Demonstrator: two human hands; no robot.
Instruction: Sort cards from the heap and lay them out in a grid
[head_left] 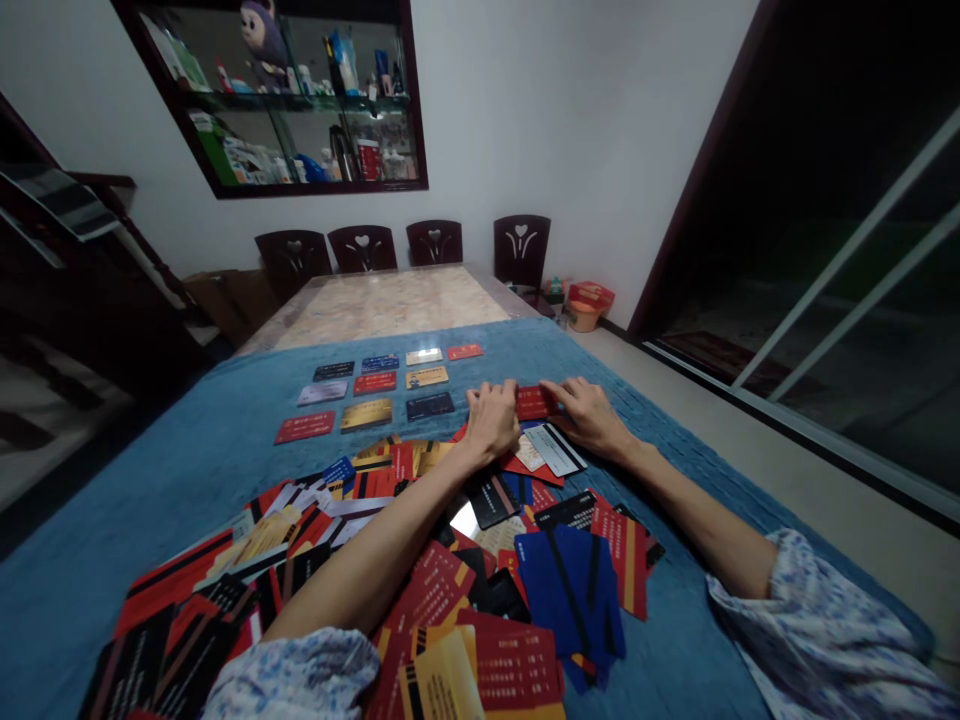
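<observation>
Between my two hands a red card (533,402) lies at the right end of the laid-out cards. My left hand (493,420) has its curled fingers on the card's left edge. Fingers of my right hand (589,415) press at its right edge. Just below is a light grey card (556,449) with a dark stripe. A large loose heap of cards spreads under my forearms, with a blue card (570,580) and a black card (495,499) among them. Beyond my left hand stand rows of cards in neat stacks, including a gold card (367,414) and a dark card (430,405).
A blue cloth (225,420) covers the near part of the table; the far part shows a marble-patterned top (397,300). Several dark chairs (521,250) stand at the far side. A red box on a tub (589,300) sits on the floor at right.
</observation>
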